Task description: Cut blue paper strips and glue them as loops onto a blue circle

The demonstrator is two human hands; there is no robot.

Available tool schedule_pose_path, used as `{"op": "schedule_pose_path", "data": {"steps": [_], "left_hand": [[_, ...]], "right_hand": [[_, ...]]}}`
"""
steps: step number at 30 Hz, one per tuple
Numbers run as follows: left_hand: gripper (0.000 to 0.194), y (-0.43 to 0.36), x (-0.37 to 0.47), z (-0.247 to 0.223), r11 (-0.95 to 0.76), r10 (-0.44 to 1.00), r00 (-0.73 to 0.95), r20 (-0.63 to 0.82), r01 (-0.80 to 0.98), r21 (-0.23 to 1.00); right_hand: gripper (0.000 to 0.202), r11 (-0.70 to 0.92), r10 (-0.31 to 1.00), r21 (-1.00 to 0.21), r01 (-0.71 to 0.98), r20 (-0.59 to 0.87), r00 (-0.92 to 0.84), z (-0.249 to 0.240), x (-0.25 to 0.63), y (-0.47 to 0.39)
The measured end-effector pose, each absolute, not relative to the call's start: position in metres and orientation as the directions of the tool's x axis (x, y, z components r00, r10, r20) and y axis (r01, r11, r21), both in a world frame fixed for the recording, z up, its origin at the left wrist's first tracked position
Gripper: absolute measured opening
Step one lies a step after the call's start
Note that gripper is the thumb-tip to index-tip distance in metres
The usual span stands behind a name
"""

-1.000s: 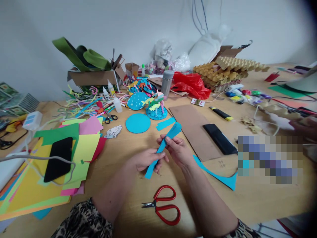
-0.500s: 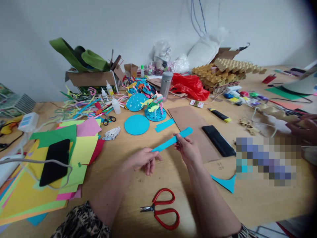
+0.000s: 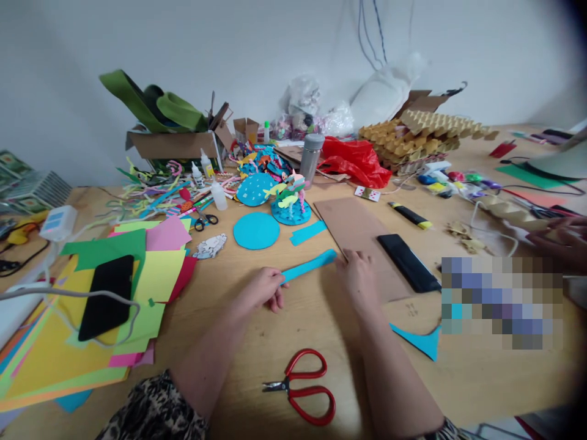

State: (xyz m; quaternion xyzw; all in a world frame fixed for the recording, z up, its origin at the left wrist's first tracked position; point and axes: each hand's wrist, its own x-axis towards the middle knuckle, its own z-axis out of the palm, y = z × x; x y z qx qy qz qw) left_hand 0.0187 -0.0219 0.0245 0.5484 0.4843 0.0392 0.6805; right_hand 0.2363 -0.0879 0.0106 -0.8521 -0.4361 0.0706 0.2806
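A narrow blue strip [image 3: 309, 266] slants up to the right above the table, its lower left end pinched in my left hand [image 3: 266, 288]. Beyond the strip's right end is my right hand [image 3: 358, 275], fingers bent down at the left edge of the brown cardboard [image 3: 351, 223]; whether it grips anything is hidden. Past the strip lie a blue disc [image 3: 256, 231] and more blue strips [image 3: 308, 233]. Red-handled scissors [image 3: 305, 386] rest between my forearms.
Coloured paper with a black phone [image 3: 107, 296] is at the left. Another black phone [image 3: 407, 263] lies on the cardboard. A grey bottle [image 3: 312, 157] and a decorated blue disc [image 3: 291, 211] stand farther back. Another person's hand [image 3: 562, 238] shows at the right.
My right hand has let go of the strip's right end and moved slightly right and down to the cardboard edge. My left hand still holds the strip. The view has shifted slightly.
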Motion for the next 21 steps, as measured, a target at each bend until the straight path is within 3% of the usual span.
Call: {"op": "schedule_pose_path", "data": {"steps": [2, 5, 12, 21], "left_hand": [[0.021, -0.022, 0.019, 0.025, 0.384, 0.604, 0.499, -0.621, 0.501, 0.776], [0.021, -0.022, 0.021, 0.026, 0.365, 0.631, 0.468, -0.619, 0.525, 0.769], [0.023, -0.023, 0.023, 0.025, 0.302, 0.699, 0.459, -0.549, 0.506, 0.808], [0.022, -0.011, 0.041, 0.026, 0.237, 0.748, 0.447, -0.491, 0.511, 0.826]], "right_hand": [[0.031, -0.512, 0.819, -0.200, 0.836, 0.179, 0.545, 0.011, 0.242, -0.090], [0.033, -0.544, 0.833, 0.010, 0.839, 0.124, 0.539, 0.015, 0.245, -0.092], [0.029, -0.481, 0.869, 0.185, 0.857, -0.028, 0.493, 0.038, 0.233, -0.082], [0.025, -0.421, 0.898, 0.206, 0.883, -0.045, 0.439, 0.042, 0.236, -0.083]]}}
